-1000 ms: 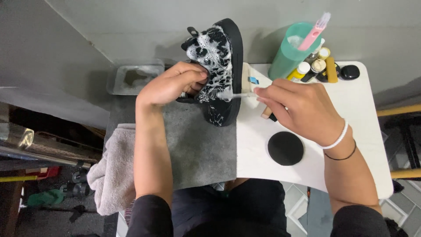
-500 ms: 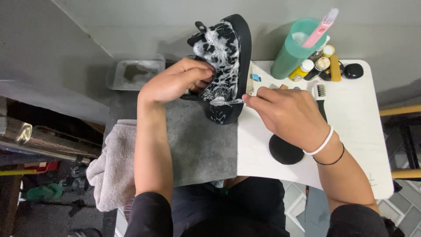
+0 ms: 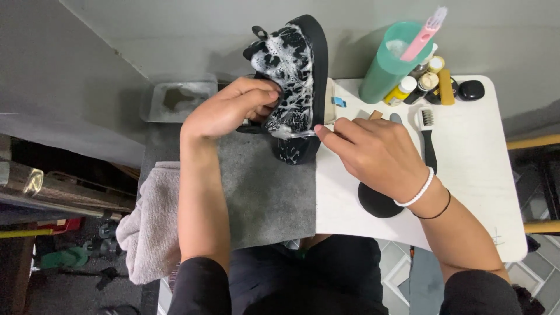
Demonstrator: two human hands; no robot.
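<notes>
head view, going left to right, what've we got?

**a:** far left there's a grey towel point(image 3: 149, 227) drooping off the lower left edge of a dark grey mat point(image 3: 262, 186), and a shallow tray point(image 3: 175, 99) above it in the upper left. then the left hand point(image 3: 230, 111), fingers curled shut around the side of a black sandal point(image 3: 294, 87) that's covered in white foam.

**b:** which way is the sandal lying?

**a:** long axis runs roughly top to bottom in the frame, tipped up on its edge, thick black sole facing right. it sits upper centre, over the seam where the mat meets the white table point(image 3: 466, 175). lower end touches the mat.

**b:** and the other hand?

**a:** right hand point(image 3: 373, 151) is just right of the sandal's lower end, fingers pinched closed on a thin clear-handled brush point(image 3: 297, 133) whose tip lies across the foamy part. so left hand comes at it from the left side, right hand from the lower right, both basically on it. left is the one actually holding it.

**b:** stuff further right?

**a:** a round black lid-looking disc point(image 3: 376, 201) half hidden under the right wrist, a black-handled brush point(image 3: 429, 137) on the table, then a teal cup point(image 3: 388, 67) with a pink toothbrush point(image 3: 424, 34) in it, and a few small bottles point(image 3: 411, 87) in the upper right.
</notes>
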